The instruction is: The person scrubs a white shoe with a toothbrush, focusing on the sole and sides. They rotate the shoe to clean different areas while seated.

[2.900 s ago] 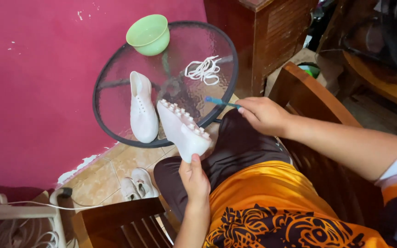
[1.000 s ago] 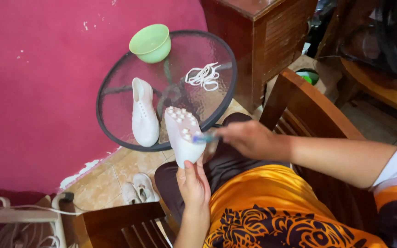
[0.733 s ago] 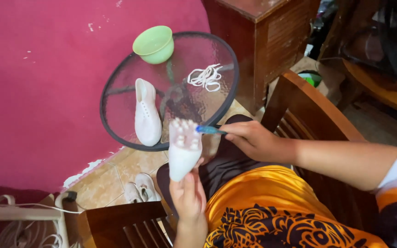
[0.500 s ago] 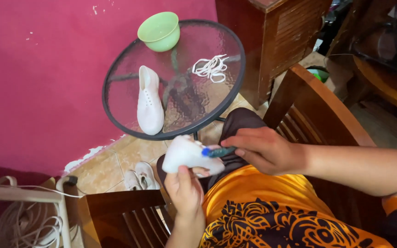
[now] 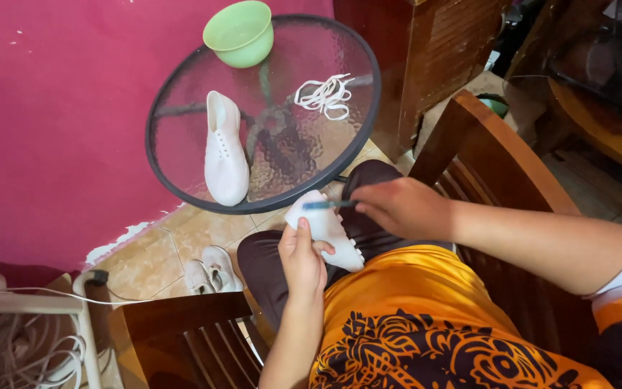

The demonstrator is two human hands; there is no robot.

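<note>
Orange patterned cloth (image 5: 426,310) covers the person's lap at the near edge, dark trousers (image 5: 268,259) showing past it. A wooden chair back (image 5: 181,324) sits near left, with a white coiled cord (image 5: 30,346) beside it at the far left corner of the frame.

Left hand (image 5: 302,259) is over the lap, fingers wrapped round the heel end of a white shoe (image 5: 325,227), thumb pointing up along its side. Grip is closed on it. The shoe is held off the lap, sole edge facing right and toe pointing up-left toward the table.

Right hand (image 5: 401,209) comes in from the right, fingers pinched shut on a small blue brush (image 5: 325,205). The brush tip is touching the top of the held shoe.

On the tiled floor (image 5: 160,248) left of the knees lies a pair of small white shoes (image 5: 210,270). A wooden armchair (image 5: 484,158) stands right of the arm.

Farther out is a round glass table (image 5: 181,187) with a dark rim. On it: a second white shoe (image 5: 224,148) lying toe-near at left-centre, a bundle of white laces (image 5: 323,94) well apart to its right, and a green bowl (image 5: 239,32) at the far edge. Magenta wall (image 5: 52,108) is left of the table, a dark wooden cabinet (image 5: 433,57) far right.
</note>
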